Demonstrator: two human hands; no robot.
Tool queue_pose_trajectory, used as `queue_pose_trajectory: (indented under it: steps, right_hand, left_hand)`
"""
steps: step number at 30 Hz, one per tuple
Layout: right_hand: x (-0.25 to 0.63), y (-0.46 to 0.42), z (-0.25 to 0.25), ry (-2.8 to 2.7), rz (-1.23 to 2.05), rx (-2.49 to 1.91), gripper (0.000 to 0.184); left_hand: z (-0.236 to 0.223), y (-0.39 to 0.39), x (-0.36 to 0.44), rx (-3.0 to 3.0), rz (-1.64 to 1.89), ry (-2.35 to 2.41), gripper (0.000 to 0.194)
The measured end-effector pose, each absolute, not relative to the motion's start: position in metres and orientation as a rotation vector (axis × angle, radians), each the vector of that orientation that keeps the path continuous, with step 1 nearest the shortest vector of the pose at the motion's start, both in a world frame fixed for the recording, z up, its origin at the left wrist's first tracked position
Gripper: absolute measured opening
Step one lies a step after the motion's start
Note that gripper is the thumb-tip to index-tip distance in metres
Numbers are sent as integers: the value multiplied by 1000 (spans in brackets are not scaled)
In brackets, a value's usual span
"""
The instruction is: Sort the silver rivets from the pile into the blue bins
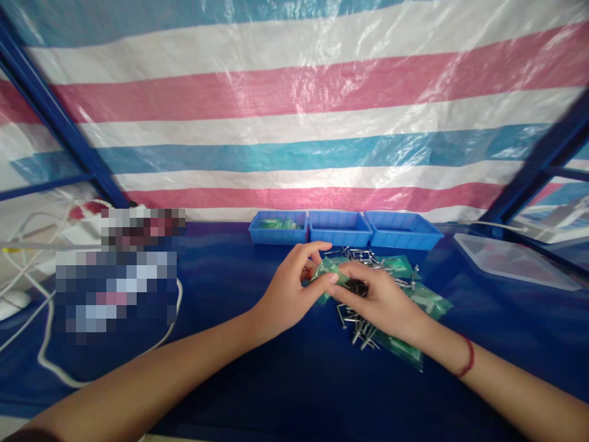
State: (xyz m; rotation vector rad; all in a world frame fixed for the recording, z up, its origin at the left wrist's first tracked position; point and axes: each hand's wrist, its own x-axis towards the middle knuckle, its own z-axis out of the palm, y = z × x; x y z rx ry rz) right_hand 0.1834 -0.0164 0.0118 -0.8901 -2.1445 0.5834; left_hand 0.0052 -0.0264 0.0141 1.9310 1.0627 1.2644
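Both hands meet over the middle of the blue table, fingers pinched on a small green plastic bag (329,268). My left hand (294,285) grips the bag's left side between thumb and fingers. From the other side my right hand (380,298) pinches it, covering part of it; what is inside I cannot make out. Under and behind the right hand lies a loose pile of metal rivets or pins (363,328), silver with thin stems. More green plastic bags (427,299) lie to the right of the pile and partly beneath the right forearm.
Three blue bins stand in a row at the back: the left bin (278,238) contains green bags, beside the middle bin (339,238) and right bin (405,239). A clear plastic lid (515,261) lies at right. White cables (46,344) and blurred-out items occupy the left.
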Motion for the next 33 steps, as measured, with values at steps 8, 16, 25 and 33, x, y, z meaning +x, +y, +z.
queue_pose_trajectory:
  steps: [8, 16, 25, 33]
  right_hand:
    - [188, -21, 25, -2058, 533, -892, 8]
    - [184, -23, 31, -1724, 1290, -963, 36]
    - [190, -8, 24, -1528, 1217, -925, 30]
    - [181, -12, 16, -1623, 1230, -875, 27]
  left_hand:
    - [19, -22, 0, 2349, 1194, 1107, 17]
    - [25, -23, -10, 2812, 1407, 799, 19]
    - [20, -22, -7, 2551, 1261, 968, 31]
    - [13, -19, 2, 2002, 1060, 1155, 21]
